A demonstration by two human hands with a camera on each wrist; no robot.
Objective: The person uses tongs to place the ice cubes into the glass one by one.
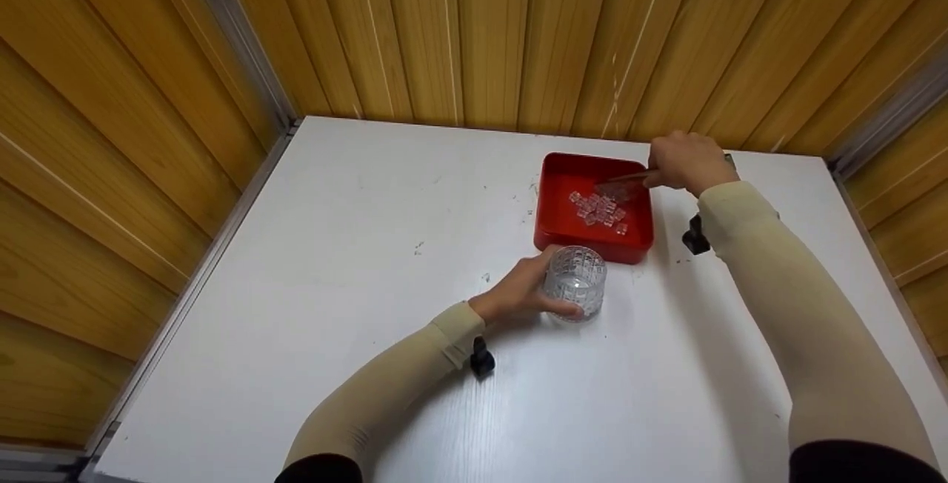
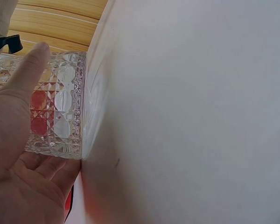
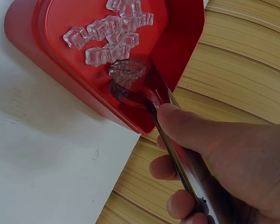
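Observation:
In the head view my left hand (image 1: 521,290) holds a clear, patterned drinking glass (image 1: 576,275), its thumb and fingers around the wall. The left wrist view shows the glass (image 2: 60,105) upright on the table. My right hand (image 1: 687,162) grips metal tongs (image 3: 170,151) that reach down into a red square tray (image 1: 592,243). At the toothed tips of the tongs, clear ice-like cubes (image 3: 126,70) show; whether they are pinched firmly I cannot tell. Several more clear cubes (image 1: 598,210) lie in a loose cluster on the tray's floor.
A white table (image 1: 355,246) bears the tray and the glass, which stands just in front of the tray. Yellow wood-look panels (image 1: 489,38) rise behind the table and at its sides. Black wrist mounts (image 1: 481,358) sit on both forearms.

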